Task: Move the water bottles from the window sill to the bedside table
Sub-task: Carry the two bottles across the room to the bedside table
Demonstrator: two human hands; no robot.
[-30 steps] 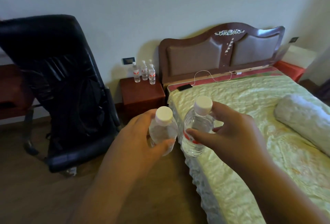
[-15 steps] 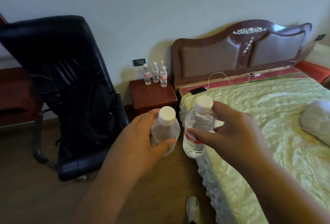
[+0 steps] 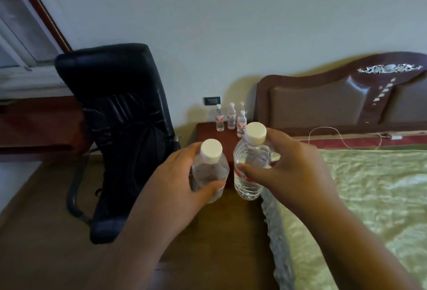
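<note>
The person stands in the gap between the black chair [image 3: 124, 132] at ten o'clock and the bed [image 3: 369, 197] at three o'clock, a bottle in each hand; the left hand [image 3: 175, 181] is wrapped round the body of the shorter-looking bottle [image 3: 209, 169], thumb across its front; the right hand [image 3: 291, 167] grips the other bottle [image 3: 250, 164] high on its shoulder, thumb over the red label. Both bottles are upright, capped, near each other but apart, and carried in the air.

The bedside table [image 3: 208, 134] lies dead ahead at twelve o'clock, against the wall beside the headboard [image 3: 335, 100]; four small bottles [image 3: 231, 118] already stand clustered at its back edge, so I judge the job well along and this the carrying leg of it.

To do it well, I'd say keep both bottles level; set them on the bare front of the tabletop rather than reaching over the cluster, since a knock there could topple the lot; put one down first, free that hand, then the other; mind the bed's frilled edge on the right.
</note>
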